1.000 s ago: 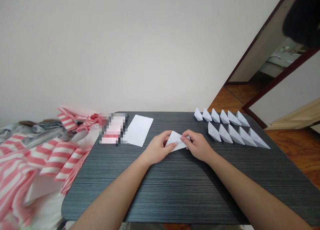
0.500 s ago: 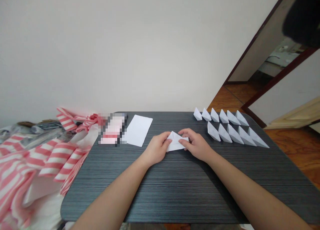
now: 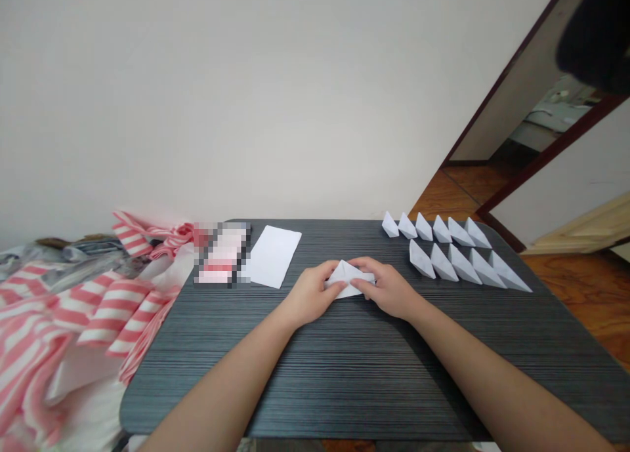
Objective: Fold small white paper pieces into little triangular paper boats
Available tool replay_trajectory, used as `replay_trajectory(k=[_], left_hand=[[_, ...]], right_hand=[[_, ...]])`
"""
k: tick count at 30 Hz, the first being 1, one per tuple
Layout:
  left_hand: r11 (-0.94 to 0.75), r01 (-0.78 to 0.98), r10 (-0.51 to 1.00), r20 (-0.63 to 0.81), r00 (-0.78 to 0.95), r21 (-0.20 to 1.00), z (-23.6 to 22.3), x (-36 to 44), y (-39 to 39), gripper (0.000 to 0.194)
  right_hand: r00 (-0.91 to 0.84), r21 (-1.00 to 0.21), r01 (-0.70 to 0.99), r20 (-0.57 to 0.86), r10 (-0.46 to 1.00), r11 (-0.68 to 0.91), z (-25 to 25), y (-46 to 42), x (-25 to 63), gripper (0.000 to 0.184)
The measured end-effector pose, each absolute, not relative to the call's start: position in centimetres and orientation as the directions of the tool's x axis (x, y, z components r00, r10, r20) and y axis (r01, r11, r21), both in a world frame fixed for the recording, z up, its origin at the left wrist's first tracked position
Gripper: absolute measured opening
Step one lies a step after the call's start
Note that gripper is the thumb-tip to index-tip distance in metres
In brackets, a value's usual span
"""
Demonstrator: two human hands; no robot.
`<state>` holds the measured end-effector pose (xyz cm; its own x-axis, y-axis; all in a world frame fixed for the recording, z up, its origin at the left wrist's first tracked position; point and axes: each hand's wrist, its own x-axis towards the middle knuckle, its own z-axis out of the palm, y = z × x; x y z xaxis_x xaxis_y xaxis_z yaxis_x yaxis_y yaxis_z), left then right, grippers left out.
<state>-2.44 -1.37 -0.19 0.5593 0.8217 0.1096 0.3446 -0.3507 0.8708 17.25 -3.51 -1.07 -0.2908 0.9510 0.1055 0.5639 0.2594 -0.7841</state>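
Observation:
A small piece of folded white paper point(image 3: 350, 289) with a peaked top is held between my two hands, just above the dark table. My left hand point(image 3: 315, 291) grips its left side, thumb on the near face and fingers behind. On the right side, my right hand point(image 3: 386, 287) pinches it the same way, and the two thumbs lie close together near its middle. Most of the fingertips are hidden behind the paper. To the right stand several folded white paper boats point(image 3: 461, 264) in two rows. A stack or sheet of white paper point(image 3: 275, 256) lies to the left.
The dark wood-grain table point(image 3: 335, 373) stands against a pale wall point(image 3: 295, 111). A pixelated, phone-like object point(image 3: 226, 255) lies at its left back. Red-and-white striped cloth point(image 3: 113, 308) is heaped left of the table. A doorway and wooden floor point(image 3: 581, 288) are at right.
My left thumb has slid right along the folded paper, closer to the right thumb. My right fingers have drawn in behind the paper's top edge.

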Motion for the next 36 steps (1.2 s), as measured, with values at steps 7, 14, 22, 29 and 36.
replay_trajectory(k=[7,14,22,29,36], left_hand=[[-0.298,0.352,0.856,0.086,0.509,0.887,-0.79,-2.37,-1.23,0.022],[-0.277,0.324,0.865,0.088,0.494,0.904,-0.89,-2.52,-1.15,0.018],[-0.299,0.361,0.87,0.096,0.484,0.884,-0.61,-2.45,-1.15,0.018],[-0.297,0.416,0.859,0.05,0.51,0.859,-0.8,-2.78,-1.05,0.024],[-0.28,0.394,0.868,0.056,0.493,0.876,-0.96,-2.7,-1.03,0.022]], right_hand=[[-0.315,-0.79,0.551,0.1,0.944,0.268,-0.63,-3.58,17.11,0.029],[-0.3,-0.813,0.535,0.07,0.951,0.229,-0.85,-3.61,17.38,0.027],[-0.294,-0.799,0.558,0.06,0.954,0.223,-0.66,-3.59,17.31,0.024],[-0.347,-0.817,0.524,0.052,0.936,0.24,-0.59,-3.68,17.17,0.021],[-0.327,-0.856,0.481,0.028,0.945,0.192,-0.83,-3.55,17.35,0.021]])
